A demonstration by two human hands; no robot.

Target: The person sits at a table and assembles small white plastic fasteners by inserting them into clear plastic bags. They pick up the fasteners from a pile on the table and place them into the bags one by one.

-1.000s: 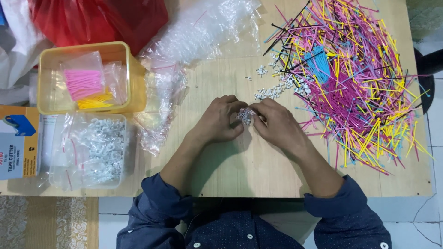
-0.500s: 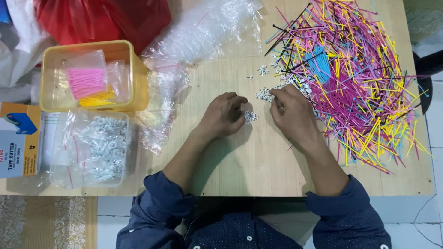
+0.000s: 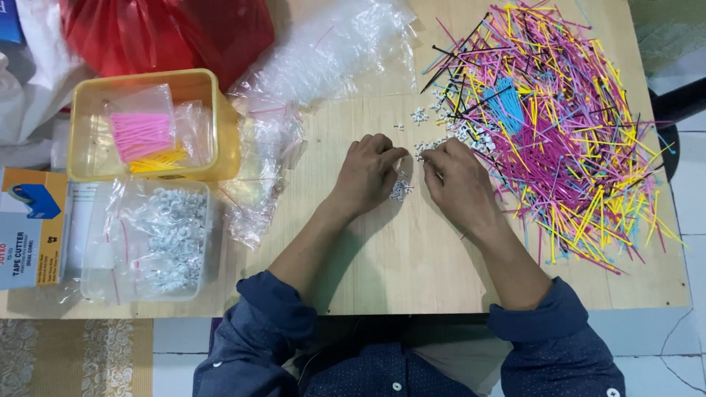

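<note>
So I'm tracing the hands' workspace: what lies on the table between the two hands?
In the head view, a small cluster of white clips lies on the wooden table between the left hand and right hand.

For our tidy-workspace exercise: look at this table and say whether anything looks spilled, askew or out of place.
Yes. The coloured sticks lie in a loose, crisscrossed heap at the table's right, some reaching its edge. Small white clips are scattered beside it, near the right hand. Crumpled clear bags sprawl beside the yellow bin.

small white pieces (image 3: 401,188) between the hands: shape too small to tell | right hand (image 3: 454,176) fingertips: curled under, hidden | red bag (image 3: 169,33) far left: cut by top edge
</note>
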